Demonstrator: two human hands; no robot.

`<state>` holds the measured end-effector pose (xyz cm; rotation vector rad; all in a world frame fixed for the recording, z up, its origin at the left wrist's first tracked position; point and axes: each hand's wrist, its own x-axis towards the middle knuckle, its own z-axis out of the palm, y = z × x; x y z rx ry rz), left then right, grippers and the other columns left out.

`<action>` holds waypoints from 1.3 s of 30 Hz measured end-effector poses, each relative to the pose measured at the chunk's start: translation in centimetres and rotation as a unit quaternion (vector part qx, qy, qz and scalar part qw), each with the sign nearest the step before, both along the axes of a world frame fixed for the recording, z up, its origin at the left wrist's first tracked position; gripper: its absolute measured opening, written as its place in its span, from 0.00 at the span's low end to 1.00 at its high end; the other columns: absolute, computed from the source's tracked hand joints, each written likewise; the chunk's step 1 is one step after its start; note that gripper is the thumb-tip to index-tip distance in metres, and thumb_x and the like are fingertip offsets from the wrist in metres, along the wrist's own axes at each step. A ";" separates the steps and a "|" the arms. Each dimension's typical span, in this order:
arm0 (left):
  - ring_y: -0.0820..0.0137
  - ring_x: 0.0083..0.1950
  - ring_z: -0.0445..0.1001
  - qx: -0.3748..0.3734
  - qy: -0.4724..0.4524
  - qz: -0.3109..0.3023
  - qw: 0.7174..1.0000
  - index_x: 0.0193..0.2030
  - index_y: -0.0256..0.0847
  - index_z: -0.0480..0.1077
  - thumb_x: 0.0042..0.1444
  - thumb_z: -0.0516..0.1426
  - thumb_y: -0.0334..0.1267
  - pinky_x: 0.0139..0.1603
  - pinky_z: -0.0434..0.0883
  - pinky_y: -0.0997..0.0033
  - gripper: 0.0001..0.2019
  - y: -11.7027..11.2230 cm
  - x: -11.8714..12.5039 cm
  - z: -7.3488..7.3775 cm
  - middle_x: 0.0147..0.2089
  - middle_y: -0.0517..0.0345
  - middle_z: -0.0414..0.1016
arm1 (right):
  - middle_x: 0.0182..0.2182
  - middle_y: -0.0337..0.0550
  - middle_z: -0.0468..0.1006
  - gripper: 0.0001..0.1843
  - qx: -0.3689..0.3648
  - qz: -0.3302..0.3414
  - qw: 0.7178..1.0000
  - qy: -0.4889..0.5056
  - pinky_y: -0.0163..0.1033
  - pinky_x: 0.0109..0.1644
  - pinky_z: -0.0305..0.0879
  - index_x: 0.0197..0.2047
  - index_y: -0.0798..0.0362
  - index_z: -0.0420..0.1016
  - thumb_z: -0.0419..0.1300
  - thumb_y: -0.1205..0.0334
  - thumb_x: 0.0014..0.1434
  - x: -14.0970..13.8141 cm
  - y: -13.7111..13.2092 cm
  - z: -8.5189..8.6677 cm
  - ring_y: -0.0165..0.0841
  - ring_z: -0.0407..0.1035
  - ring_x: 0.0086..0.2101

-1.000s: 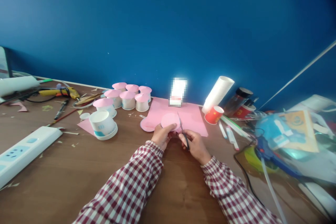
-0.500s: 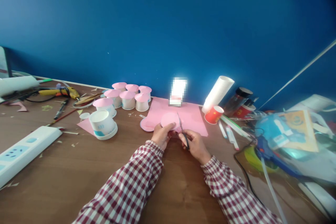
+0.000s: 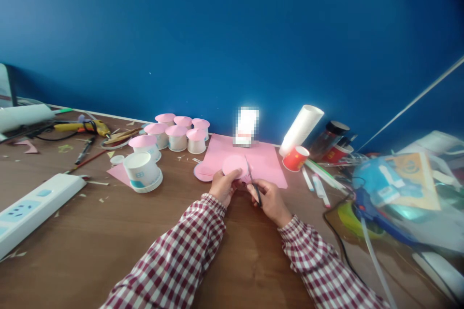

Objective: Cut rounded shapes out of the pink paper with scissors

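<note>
My left hand [image 3: 224, 187] pinches a round pink paper disc [image 3: 234, 164] between thumb and fingers. My right hand [image 3: 270, 199] is closed around the dark handles of a pair of scissors [image 3: 257, 192], whose blades point away from me along the disc's right edge. Whether the blades are apart is too small to tell. Beneath and beyond the disc lies a pink sheet of paper [image 3: 268, 159]. Another rounded pink piece [image 3: 203, 172] rests at the sheet's left corner, partly behind my left hand.
Several paper cups with pink cone tops [image 3: 177, 137] stand back left, near stacked white cups [image 3: 139, 171]. A power strip [image 3: 39, 205] and yellow glue gun [image 3: 96, 128] lie left. Rightward are a red cup [image 3: 296, 158], a tall white cup stack [image 3: 302, 128] and a blue glue gun [image 3: 380, 219].
</note>
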<state>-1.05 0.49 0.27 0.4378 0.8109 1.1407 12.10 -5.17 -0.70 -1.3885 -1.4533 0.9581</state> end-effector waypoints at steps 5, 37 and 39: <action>0.78 0.23 0.69 -0.003 0.001 0.003 1.000 0.34 0.31 0.71 0.42 0.63 0.26 0.21 0.68 0.82 0.10 0.1 0.0 -0.2 0.27 0.56 0.73 | 0.16 0.33 0.64 0.14 0.004 0.005 1.000 -0.002 0.30 0.20 0.57 0.27 0.55 0.68 0.60 0.53 0.56 0.1 0.0 0.0 0.25 0.60 0.17; 0.77 0.20 0.69 0.002 -0.002 -0.019 1.000 0.31 0.29 0.72 0.43 0.63 0.25 0.16 0.66 0.82 0.06 -0.3 -0.1 0.9 0.25 0.52 0.75 | 0.16 0.33 0.66 0.14 -0.008 -0.003 1.000 0.024 0.31 0.21 0.61 0.35 0.57 0.73 0.61 0.53 0.54 0.0 0.0 0.0 0.26 0.62 0.18; 0.77 0.20 0.69 0.002 -0.002 -0.019 1.000 0.31 0.29 0.72 0.43 0.62 0.25 0.16 0.66 0.82 0.06 -0.3 -0.1 0.9 0.26 0.52 0.75 | 0.16 0.33 0.66 0.13 -0.005 -0.003 1.000 0.021 0.31 0.21 0.60 0.34 0.57 0.72 0.60 0.54 0.55 0.0 0.0 -0.1 0.26 0.62 0.18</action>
